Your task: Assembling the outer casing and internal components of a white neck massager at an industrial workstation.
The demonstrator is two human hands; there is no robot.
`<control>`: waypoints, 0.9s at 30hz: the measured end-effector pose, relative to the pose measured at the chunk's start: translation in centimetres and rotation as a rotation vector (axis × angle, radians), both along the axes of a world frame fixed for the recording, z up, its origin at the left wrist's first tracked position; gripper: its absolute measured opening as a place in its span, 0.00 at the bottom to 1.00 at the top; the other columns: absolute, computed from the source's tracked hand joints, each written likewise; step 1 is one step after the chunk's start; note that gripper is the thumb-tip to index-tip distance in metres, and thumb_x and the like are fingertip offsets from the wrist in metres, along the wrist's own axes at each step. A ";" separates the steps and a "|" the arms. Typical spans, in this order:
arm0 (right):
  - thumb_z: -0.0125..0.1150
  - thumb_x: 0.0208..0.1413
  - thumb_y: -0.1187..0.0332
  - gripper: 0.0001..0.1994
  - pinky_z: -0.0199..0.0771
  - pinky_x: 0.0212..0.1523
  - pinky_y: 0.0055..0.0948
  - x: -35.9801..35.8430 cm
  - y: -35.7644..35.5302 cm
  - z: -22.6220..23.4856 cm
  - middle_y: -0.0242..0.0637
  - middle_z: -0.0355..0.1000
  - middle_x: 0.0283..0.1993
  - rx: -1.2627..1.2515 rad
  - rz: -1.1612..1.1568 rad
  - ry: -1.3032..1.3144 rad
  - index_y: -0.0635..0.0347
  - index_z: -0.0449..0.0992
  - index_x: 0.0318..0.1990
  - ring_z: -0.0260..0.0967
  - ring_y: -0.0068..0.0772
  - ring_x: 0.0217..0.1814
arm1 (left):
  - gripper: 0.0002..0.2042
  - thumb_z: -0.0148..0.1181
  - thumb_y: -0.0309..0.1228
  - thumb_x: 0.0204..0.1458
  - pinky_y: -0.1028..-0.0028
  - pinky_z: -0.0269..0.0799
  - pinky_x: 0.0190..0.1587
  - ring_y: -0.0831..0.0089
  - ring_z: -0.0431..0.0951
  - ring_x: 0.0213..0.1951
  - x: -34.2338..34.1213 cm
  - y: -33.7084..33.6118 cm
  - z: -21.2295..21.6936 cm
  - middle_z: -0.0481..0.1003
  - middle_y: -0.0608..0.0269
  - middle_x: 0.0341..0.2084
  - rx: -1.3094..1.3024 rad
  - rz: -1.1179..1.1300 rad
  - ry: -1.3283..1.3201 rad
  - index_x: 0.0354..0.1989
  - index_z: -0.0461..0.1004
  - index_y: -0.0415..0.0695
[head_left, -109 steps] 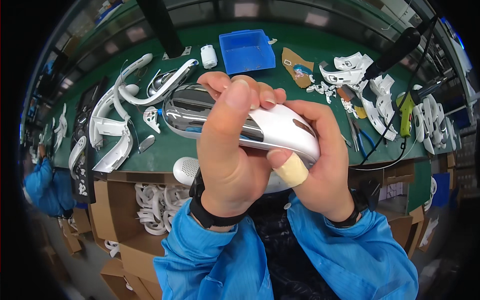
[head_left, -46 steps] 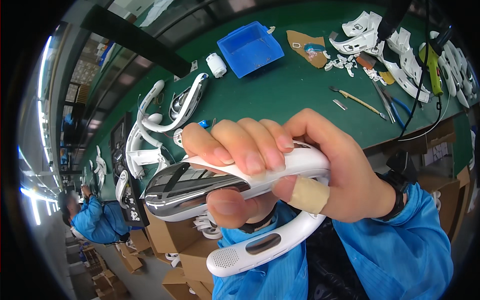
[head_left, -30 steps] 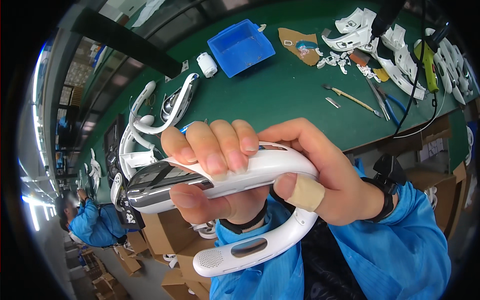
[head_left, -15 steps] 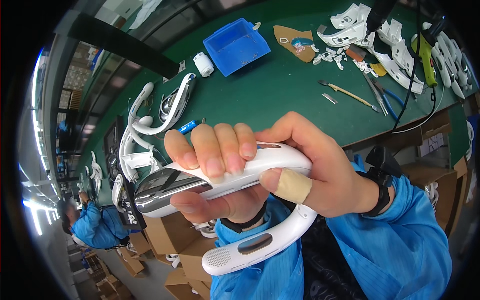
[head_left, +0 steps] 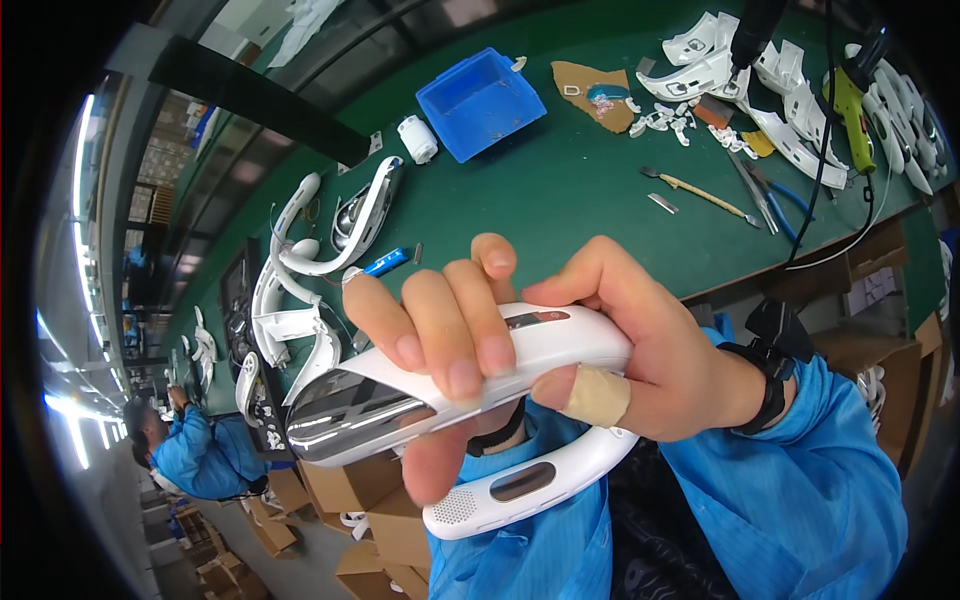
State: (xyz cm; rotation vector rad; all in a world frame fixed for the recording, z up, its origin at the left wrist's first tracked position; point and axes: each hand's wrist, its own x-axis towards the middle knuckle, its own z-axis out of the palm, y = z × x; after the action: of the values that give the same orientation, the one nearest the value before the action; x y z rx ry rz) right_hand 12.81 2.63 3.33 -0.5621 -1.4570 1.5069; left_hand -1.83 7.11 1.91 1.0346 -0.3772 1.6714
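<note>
Barely changed from half a second ago: white curved device shell [head_left: 520,345] held level above the green bench [head_left: 560,210], left hand [head_left: 440,350] fingers wrapped over its top, right hand [head_left: 650,360] gripping its right end, bandaged thumb underneath.

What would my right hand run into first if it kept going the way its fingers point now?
The right hand points left across the white curved device, so its fingers would first meet the left hand, whose fingers wrap the same device. They already look nearly touching, though depth is unclear.
</note>
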 end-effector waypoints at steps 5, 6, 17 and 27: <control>0.65 0.60 0.68 0.22 0.70 0.48 0.27 0.2 -0.1 -0.1 0.41 0.68 0.49 0.071 -0.044 0.018 0.63 0.59 0.54 0.67 0.22 0.50 | 0.28 0.72 0.53 0.49 0.57 0.63 0.59 0.65 0.77 0.42 -0.6 0.1 0.6 0.75 0.63 0.36 0.025 0.063 0.221 0.44 0.65 0.47; 0.65 0.60 0.68 0.22 0.69 0.48 0.27 0.2 -0.1 0.0 0.40 0.68 0.50 0.060 -0.034 0.014 0.62 0.59 0.55 0.66 0.22 0.50 | 0.28 0.72 0.53 0.49 0.57 0.63 0.59 0.65 0.77 0.42 -0.2 -0.1 0.7 0.75 0.63 0.36 0.023 0.064 0.223 0.44 0.65 0.47; 0.62 0.62 0.71 0.19 0.68 0.47 0.26 0.2 0.2 -0.5 0.37 0.67 0.49 0.001 -0.013 0.074 0.60 0.58 0.53 0.63 0.19 0.48 | 0.23 0.63 0.51 0.57 0.57 0.67 0.54 0.64 0.76 0.36 1.6 -0.7 -0.5 0.73 0.59 0.34 -0.129 -0.008 0.018 0.43 0.63 0.46; 0.63 0.62 0.71 0.26 0.68 0.55 0.30 0.2 -0.3 0.0 0.43 0.68 0.53 -0.154 0.003 0.027 0.66 0.55 0.62 0.68 0.27 0.54 | 0.22 0.56 0.54 0.61 0.65 0.63 0.48 0.69 0.74 0.33 -0.4 0.7 0.5 0.74 0.63 0.31 -0.203 0.087 -0.012 0.40 0.66 0.45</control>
State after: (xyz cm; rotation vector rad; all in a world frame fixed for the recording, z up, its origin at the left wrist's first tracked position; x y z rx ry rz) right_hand 12.96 2.34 3.28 -0.6291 -1.3290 1.6317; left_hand -2.27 7.78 2.39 0.9011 -0.1681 1.7542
